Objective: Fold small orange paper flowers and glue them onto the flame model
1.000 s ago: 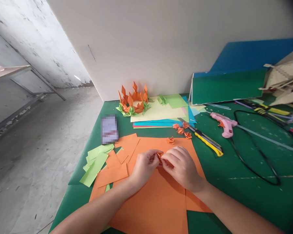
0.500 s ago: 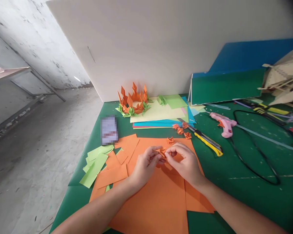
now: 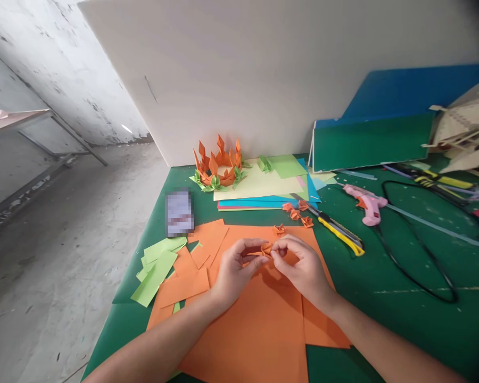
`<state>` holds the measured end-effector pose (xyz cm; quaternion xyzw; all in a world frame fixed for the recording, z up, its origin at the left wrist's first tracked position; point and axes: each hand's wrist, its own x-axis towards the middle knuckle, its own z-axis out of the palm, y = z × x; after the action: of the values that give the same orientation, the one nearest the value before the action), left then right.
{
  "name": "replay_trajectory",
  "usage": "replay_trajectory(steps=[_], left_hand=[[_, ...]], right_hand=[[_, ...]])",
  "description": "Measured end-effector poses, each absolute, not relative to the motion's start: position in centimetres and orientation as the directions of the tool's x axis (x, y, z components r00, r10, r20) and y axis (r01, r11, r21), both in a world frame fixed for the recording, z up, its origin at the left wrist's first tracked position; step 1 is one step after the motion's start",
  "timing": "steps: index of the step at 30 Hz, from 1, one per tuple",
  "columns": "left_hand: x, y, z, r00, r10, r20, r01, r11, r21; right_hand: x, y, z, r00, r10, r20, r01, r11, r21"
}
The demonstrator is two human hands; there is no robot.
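A small folded orange paper flower (image 3: 266,249) is pinched between both hands above the orange paper sheets (image 3: 255,324). My left hand (image 3: 237,266) grips its left side with thumb and fingers, while my right hand (image 3: 301,263) pinches the right side. The fingers cover part of the flower. Just beyond them lies a similar orange paper flower (image 3: 279,230), with several more folded flowers (image 3: 294,214) behind it. Farther back stands an orange paper crown (image 3: 219,165) with green paper leaves (image 3: 215,183) around its base.
Green and orange paper strips (image 3: 155,276) lie at left, below a pixelated rectangular object (image 3: 179,213). A yellow utility knife (image 3: 339,234) and a pink glue gun (image 3: 365,203) with a looping black cord (image 3: 419,260) are at right. Stacked coloured paper (image 3: 255,183) sits at the back against a white board (image 3: 231,69).
The fingers have shifted slightly on the paper flower, and the flower has turned a little between them. Everything on the table stays in place.
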<state>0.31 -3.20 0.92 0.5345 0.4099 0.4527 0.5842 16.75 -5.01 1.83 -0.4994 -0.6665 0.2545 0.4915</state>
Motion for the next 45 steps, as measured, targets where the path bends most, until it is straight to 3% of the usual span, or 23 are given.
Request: replay_trajectory(steps=[4, 11, 19, 32, 39, 45], left_hand=[[0.5, -3.4, 1.0, 0.25, 0.96, -0.123, -0.108, 0.154, 0.982], [0.6, -3.2, 1.6, 0.263, 0.914, -0.308, -0.204, 0.365, 0.908], [0.4, -2.6, 0.9, 0.298, 0.918, -0.262, -0.116, 0.307, 0.945], [0.6, -3.4, 1.4, 0.34, 0.938, -0.067, 0.105, 0.033, 0.994], [1.1, -4.0, 2.4, 0.292, 0.952, -0.097, 0.156, 0.053, 0.986], [0.8, -2.5, 3.6, 0.429, 0.847, -0.313, 0.224, 0.236, 0.946]], right_hand=[[16.8, -5.0, 1.9, -0.012, 0.866, 0.499, 0.502, 0.437, -0.746], [17.3, -4.6, 1.4, -0.172, 0.671, 0.721, 0.688, 0.606, -0.4], [17.4, -4.6, 1.8, -0.358, 0.618, 0.7, 0.779, 0.611, -0.141], [16.3, -5.3, 1.9, -0.306, 0.651, 0.695, 0.798, 0.573, -0.186], [16.0, -5.7, 2.5, -0.285, 0.684, 0.671, 0.805, 0.551, -0.22], [16.7, -5.3, 3.7, -0.359, 0.711, 0.605, 0.773, 0.589, -0.235]])
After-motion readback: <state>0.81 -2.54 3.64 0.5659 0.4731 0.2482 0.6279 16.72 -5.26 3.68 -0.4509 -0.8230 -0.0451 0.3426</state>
